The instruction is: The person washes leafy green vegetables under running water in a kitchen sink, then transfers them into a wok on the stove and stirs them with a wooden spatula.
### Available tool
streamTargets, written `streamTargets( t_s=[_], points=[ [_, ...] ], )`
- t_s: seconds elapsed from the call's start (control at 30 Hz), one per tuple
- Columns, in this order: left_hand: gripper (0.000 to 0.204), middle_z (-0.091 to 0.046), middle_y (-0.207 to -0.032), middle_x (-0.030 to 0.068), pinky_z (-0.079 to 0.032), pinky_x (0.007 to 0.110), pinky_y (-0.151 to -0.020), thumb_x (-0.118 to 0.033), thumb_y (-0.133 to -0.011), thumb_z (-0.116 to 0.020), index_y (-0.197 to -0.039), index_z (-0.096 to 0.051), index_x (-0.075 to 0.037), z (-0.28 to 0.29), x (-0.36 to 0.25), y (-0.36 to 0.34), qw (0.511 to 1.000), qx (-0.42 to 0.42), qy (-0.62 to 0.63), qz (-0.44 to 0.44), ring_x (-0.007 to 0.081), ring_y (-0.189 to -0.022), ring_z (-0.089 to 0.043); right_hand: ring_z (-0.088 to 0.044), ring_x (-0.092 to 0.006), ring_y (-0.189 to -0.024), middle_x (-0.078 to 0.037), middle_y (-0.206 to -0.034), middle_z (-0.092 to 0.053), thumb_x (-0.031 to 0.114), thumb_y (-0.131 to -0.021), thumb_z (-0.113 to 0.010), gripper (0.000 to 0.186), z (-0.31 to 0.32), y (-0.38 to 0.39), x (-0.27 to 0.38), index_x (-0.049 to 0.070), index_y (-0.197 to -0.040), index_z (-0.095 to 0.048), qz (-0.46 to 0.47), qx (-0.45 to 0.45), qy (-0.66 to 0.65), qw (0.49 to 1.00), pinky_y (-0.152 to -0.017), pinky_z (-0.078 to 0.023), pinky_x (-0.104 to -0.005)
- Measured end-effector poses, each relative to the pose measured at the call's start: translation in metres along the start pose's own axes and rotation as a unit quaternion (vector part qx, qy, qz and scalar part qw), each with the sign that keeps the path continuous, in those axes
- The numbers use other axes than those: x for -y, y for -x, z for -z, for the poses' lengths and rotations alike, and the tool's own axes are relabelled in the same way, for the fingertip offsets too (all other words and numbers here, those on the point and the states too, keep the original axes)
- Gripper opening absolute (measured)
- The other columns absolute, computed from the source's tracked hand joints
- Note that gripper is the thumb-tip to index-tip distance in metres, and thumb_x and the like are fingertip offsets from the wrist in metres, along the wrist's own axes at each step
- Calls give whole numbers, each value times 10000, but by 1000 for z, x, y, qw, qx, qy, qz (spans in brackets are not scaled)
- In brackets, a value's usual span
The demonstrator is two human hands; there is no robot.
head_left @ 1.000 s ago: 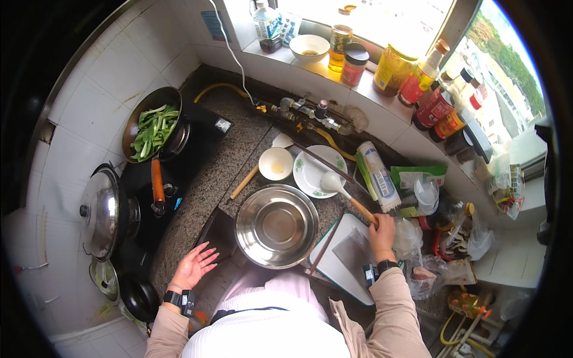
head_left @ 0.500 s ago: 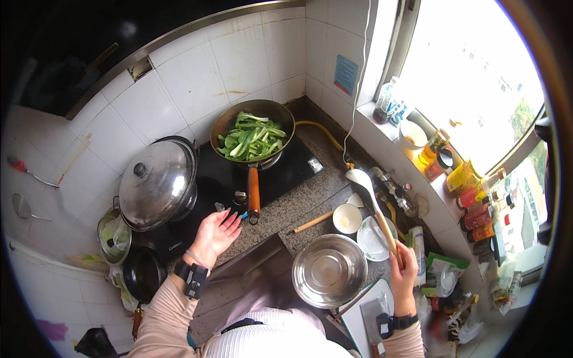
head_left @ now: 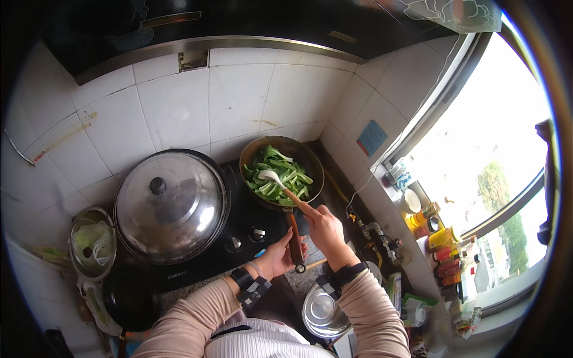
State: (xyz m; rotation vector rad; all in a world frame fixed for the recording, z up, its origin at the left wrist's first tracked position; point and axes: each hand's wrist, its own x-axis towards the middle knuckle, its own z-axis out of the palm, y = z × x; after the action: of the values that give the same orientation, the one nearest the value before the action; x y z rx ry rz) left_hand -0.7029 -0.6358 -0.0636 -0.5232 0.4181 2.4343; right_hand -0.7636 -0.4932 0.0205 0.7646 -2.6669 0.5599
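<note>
Green leafy vegetables [head_left: 282,167] fill part of a wok [head_left: 318,173] on the black stove. My right hand [head_left: 327,232] grips the wooden handle of a spatula [head_left: 293,198]. Its white head lies over the greens inside the wok. Below the wok, my left hand [head_left: 279,256] is closed around the long wooden wok handle [head_left: 295,238]; its thumb lies to the left and fingertips show on the right.
A large lidded pot [head_left: 167,209] covers the stove's left side. Beyond it stand a metal pot [head_left: 76,230] and a dark pan [head_left: 126,301]. A steel basin [head_left: 322,319] sits below my right forearm. Sauce bottles [head_left: 447,250] line the windowsill at right.
My left hand has gone from open and empty to gripping the wok handle. My right hand has brought the spatula from the right side into the wok. The whole view has shifted.
</note>
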Motion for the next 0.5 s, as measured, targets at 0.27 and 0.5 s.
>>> streamTargets(
  t_s=[0.27, 0.5],
  points=[
    [555, -547, -773, 53, -533, 369, -744, -610, -881, -569, -970, -546, -62, 5, 15, -10, 996, 44, 65, 31, 198, -729, -574, -584, -302, -651, -90, -748, -530, 105, -847, -662, 408, 56, 9, -9, 226, -1236, -670, 34, 99, 26, 994, -587, -491, -390],
    [583, -568, -790, 59, -543, 366, -721, -603, -874, -573, -1015, -540, -39, 6, 7, -6, 997, 41, 55, 28, 194, -730, -596, -608, -291, -649, -90, -755, -556, 75, -826, -669, 414, 47, -22, -10, 197, -1221, -678, 14, 34, 12, 999, -580, -501, -392]
  ],
)
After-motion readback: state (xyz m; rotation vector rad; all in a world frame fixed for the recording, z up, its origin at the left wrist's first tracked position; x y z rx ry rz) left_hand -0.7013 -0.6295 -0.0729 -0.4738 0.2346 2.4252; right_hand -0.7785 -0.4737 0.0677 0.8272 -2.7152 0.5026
